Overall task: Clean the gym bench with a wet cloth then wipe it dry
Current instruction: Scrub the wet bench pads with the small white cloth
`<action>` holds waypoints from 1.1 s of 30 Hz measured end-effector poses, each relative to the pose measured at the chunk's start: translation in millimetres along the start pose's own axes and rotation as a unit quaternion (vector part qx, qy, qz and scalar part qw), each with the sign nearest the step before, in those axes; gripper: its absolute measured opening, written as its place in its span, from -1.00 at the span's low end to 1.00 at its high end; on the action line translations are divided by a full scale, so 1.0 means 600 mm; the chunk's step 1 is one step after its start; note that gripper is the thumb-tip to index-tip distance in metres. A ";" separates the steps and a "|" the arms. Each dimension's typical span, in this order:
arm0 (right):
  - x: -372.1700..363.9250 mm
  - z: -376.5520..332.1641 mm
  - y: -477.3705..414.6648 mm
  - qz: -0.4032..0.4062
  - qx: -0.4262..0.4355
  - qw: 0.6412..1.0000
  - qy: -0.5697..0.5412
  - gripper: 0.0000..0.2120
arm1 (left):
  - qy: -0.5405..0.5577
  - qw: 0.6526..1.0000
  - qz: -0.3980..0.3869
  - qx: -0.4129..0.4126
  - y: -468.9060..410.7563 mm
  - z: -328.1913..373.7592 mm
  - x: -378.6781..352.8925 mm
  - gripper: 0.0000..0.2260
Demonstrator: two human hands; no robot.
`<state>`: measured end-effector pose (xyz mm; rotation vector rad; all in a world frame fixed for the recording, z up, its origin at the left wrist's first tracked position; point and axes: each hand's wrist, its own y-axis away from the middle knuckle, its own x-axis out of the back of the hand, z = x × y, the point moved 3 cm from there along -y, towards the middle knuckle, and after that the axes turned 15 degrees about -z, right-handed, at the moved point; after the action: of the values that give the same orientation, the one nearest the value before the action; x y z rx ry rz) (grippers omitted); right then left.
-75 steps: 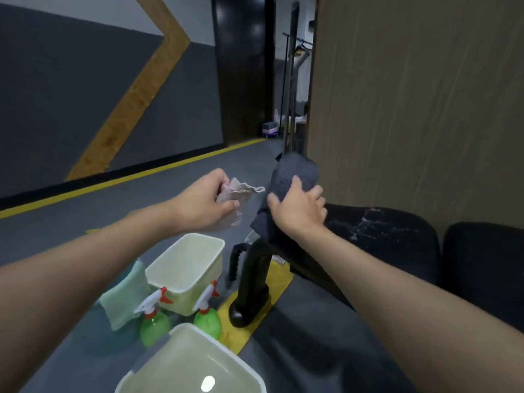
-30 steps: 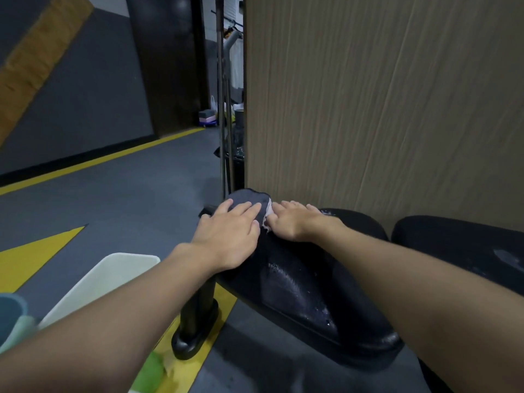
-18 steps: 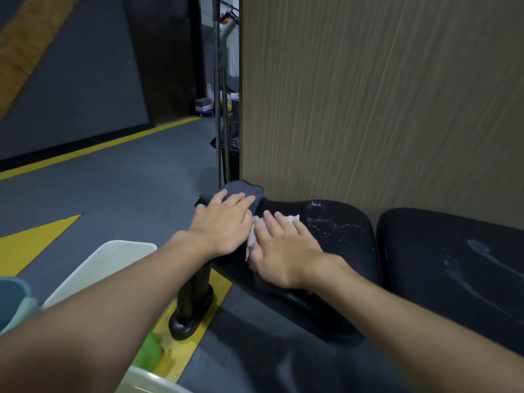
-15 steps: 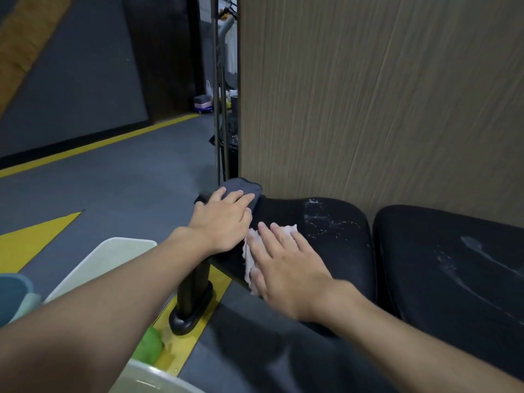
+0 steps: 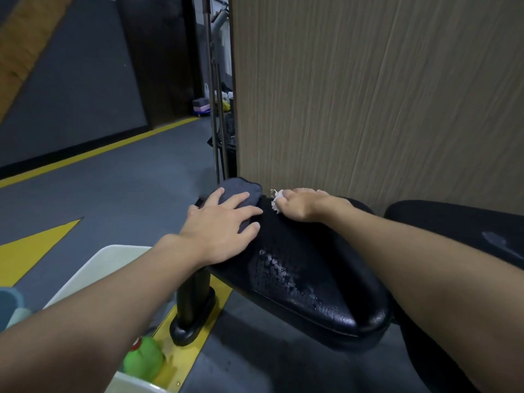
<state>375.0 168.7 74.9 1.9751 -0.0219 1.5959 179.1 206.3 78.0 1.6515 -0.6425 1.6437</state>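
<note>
While the black padded gym bench glistens with a beaded wet sheen over its near half, its far end looks duller, so the damp pass seems partly done at best. The bench stands on a black foot against a wood-grain wall panel. At its far edge the right hand bears down on a small pale frayed cloth, only a corner of which shows past the fingertips; whether those fingers lie flat or curl round it cannot be told. The left hand lies spread and flat on a folded dark grey cloth at the bench's left end, probably the drying cloth waiting its turn. A second black pad to the right carries a pale smear and looks untreated. Drying is not yet begun, by my reading. A white plastic tub and a green spray bottle sit on the floor below.
</note>
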 end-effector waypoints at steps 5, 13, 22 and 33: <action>-0.014 -0.012 0.018 0.010 -0.003 1.000 -0.014 -0.40 | 0.020 1.000 0.001 -0.004 -0.001 0.000 0.001 -0.63; -0.100 -0.063 0.185 0.055 0.084 0.993 0.058 -0.42 | -0.015 0.999 -0.033 -0.007 0.003 0.010 0.010 -0.63; -0.176 -0.044 0.279 0.135 0.130 0.976 0.106 -0.39 | -0.016 0.996 -0.040 -0.074 0.024 0.041 0.014 -0.58; -0.025 0.071 0.057 0.028 0.019 0.999 -0.009 -0.42 | -0.054 0.992 -0.113 -0.001 0.004 0.074 0.014 -0.42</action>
<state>396.3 116.3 71.9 2.0339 -0.0546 1.6242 206.5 171.7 89.5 1.7530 -0.4897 1.3999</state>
